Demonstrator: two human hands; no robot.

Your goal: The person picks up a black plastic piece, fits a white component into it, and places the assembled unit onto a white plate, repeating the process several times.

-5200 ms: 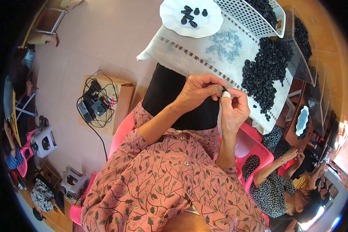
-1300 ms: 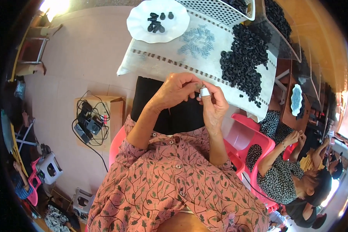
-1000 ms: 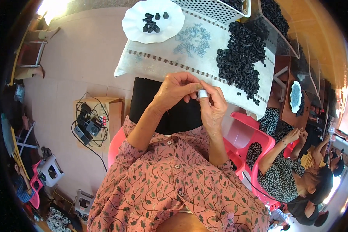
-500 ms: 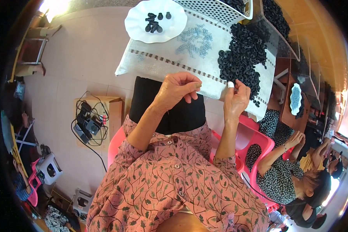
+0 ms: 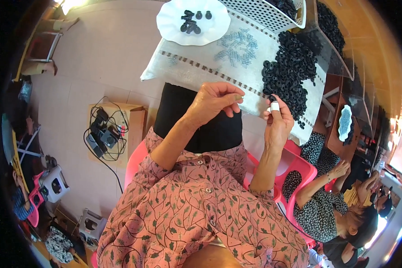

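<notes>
My left hand (image 5: 216, 102) hovers over my lap just before the table edge, thumb and forefinger pinched together. Whatever sits at their tips is too small to make out. At the table's front edge, my right hand (image 5: 279, 123) pinches a small black ring-like part (image 5: 272, 98) between thumb and forefinger; white tape wraps its thumb. Beyond it spreads a large heap of similar black parts (image 5: 290, 67) on the white patterned cloth (image 5: 192, 58). A scatter of tiny bluish pieces (image 5: 239, 47) lies left of the heap. Several black parts rest on a white scalloped plate (image 5: 167, 27) at the far left.
A white perforated basket (image 5: 259, 13) holding black parts stands at the back, beside a clear panel (image 5: 335, 49). Left on the floor, a cardboard box (image 5: 136, 125) carries tangled black cables and adapters. To my right, a pink chair (image 5: 295, 167) stands near a person in dotted clothing (image 5: 319, 210).
My right hand has lifted slightly off the heap's near edge, and a black part now shows between its fingertips. My left hand keeps its pinch. The whole view has shifted a little.
</notes>
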